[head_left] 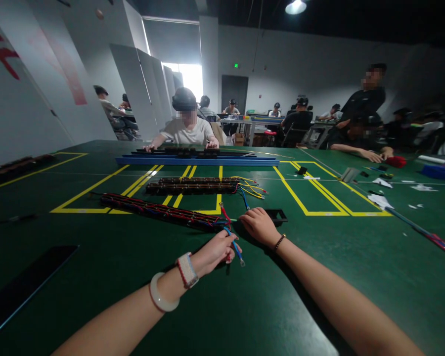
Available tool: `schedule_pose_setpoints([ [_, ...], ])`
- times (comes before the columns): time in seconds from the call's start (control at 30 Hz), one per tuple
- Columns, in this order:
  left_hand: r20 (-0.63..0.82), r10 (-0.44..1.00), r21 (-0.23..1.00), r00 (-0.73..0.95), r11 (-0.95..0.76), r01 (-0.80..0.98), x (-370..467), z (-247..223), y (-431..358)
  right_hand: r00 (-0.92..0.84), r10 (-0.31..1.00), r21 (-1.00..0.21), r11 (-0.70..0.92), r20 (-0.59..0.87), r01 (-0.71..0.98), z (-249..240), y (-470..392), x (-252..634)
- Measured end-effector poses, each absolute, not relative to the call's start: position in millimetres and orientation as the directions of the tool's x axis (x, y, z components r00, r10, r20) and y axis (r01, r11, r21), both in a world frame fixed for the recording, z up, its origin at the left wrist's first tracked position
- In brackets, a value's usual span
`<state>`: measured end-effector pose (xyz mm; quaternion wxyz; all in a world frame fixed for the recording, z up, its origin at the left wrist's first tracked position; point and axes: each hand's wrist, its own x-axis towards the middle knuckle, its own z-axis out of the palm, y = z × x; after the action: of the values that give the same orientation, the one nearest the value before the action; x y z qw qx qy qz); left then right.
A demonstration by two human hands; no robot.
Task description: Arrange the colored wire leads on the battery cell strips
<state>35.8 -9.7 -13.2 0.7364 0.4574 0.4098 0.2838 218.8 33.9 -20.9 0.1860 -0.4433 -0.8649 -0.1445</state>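
Observation:
A long dark wire harness (163, 212) with red and blue wires lies slantwise on the green table, its loose ends toward my hands. My left hand (213, 253) is closed around those ends. A blue wire (234, 243) with a ring terminal sticks out past its fingers. The red wire (225, 213) stands up just beyond. My right hand (260, 226) pinches the end of a short green wire (234, 220); its fingertips are partly hidden. Beside that hand lies a black rectangular frame (278, 216).
Behind lies a second black harness (193, 185) with yellow and blue leads. A long blue channel (200, 161) crosses the far side, where a person (187, 123) sits. At left is a dark flat panel (33, 287). Paper scraps (380, 200) and a cable bundle (422, 230) lie right.

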Motion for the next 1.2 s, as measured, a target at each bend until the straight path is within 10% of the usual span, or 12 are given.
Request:
schedule_pose_setpoints([
  [0.43, -0.34, 0.751, 0.904, 0.566, 0.095, 0.417, 4, 1, 19, -0.509, 0.763, 0.003, 0.554, 0.399, 0.832, -15, 34, 217],
  [0.77, -0.385, 0.663, 0.89, 0.642, 0.45, 0.069, 18, -14, 12, -0.486, 0.685, -0.466, 0.727, 0.542, 0.504, 22, 9, 180],
  [1.2, -0.374, 0.657, 0.877, 0.654, 0.48, 0.019, 18, -13, 11, -0.398, 0.856, -0.448, 0.513, 0.33, 0.732, 62, 25, 218],
])
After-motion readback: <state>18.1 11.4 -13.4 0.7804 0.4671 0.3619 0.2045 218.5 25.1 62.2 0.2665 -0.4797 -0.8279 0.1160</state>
